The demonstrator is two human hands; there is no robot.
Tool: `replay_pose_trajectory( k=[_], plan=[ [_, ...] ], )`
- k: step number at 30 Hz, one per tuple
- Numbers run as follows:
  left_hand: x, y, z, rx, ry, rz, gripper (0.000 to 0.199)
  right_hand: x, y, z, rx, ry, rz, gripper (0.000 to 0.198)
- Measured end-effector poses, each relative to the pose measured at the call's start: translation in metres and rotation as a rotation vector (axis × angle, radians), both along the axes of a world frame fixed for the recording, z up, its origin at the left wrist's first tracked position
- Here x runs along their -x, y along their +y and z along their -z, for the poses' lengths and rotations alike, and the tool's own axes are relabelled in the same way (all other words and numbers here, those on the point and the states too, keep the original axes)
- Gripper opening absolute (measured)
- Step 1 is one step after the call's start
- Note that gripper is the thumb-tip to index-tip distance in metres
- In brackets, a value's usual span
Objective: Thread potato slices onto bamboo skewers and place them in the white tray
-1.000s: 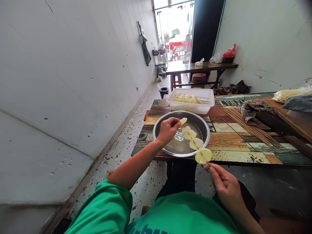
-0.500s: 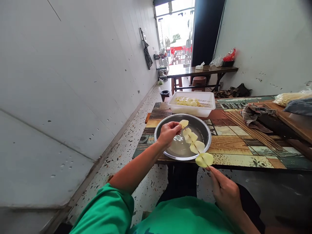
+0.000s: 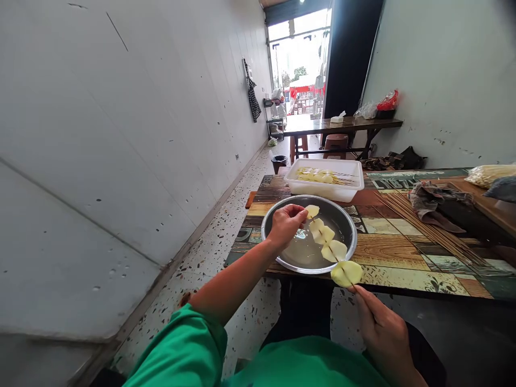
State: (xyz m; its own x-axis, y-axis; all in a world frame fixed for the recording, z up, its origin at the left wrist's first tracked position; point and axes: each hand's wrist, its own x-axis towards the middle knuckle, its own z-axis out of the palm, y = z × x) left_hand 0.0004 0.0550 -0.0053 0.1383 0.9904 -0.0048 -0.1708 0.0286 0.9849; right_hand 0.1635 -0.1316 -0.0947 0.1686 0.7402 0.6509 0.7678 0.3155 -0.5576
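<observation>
A skewer of potato slices [image 3: 334,250] slants over a metal basin [image 3: 351,252] with cloudy water in it. Several pale slices are spaced along the thin stick. My right hand [image 3: 382,322] grips the stick's near end, just below the lowest slice. At the far end, my left hand [image 3: 288,223] pinches the topmost slice between thumb and fingertips, above the basin. Behind the basin stands a white plastic tub [image 3: 326,189], holding more skewered slices [image 3: 316,175].
On the table's right lie many bare bamboo skewers [image 3: 431,226] and a crumpled rag [image 3: 433,201]. A wooden board [image 3: 487,204] with bags on it is at the far right. A dark table [image 3: 346,125] stands further back, and a wall [image 3: 121,134] runs along the left.
The whole view has shifted, so the scene sits slightly lower and further right. Both hands keep the same hold on the skewer, which shows hardly any movement over the basin.
</observation>
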Motion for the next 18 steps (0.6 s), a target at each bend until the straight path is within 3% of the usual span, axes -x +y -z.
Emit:
replay_pose_trajectory(
  k=[4,6,10,13,15,18],
  plan=[
    [-0.002,0.002,-0.005,0.333,-0.206,0.047,0.013,-0.002,-0.002,0.005,0.113,0.199,-0.019,0.031],
    [-0.002,0.003,-0.008,0.428,-0.273,0.062,0.011,-0.006,-0.002,0.008,0.223,0.341,-0.025,0.030],
    [-0.002,0.001,-0.014,0.489,-0.336,0.112,0.008,-0.014,-0.001,0.016,0.511,0.804,-0.180,0.036],
    [-0.001,-0.002,-0.017,0.477,-0.329,0.153,0.010,-0.020,0.004,0.024,0.619,1.161,-0.373,0.038],
    [0.000,-0.004,-0.018,0.485,-0.320,0.158,0.013,-0.025,0.007,0.030,0.616,1.266,-0.421,0.036],
    [0.001,-0.004,-0.019,0.530,-0.325,0.158,0.015,-0.032,0.011,0.040,0.615,1.226,-0.365,0.037]
  ],
)
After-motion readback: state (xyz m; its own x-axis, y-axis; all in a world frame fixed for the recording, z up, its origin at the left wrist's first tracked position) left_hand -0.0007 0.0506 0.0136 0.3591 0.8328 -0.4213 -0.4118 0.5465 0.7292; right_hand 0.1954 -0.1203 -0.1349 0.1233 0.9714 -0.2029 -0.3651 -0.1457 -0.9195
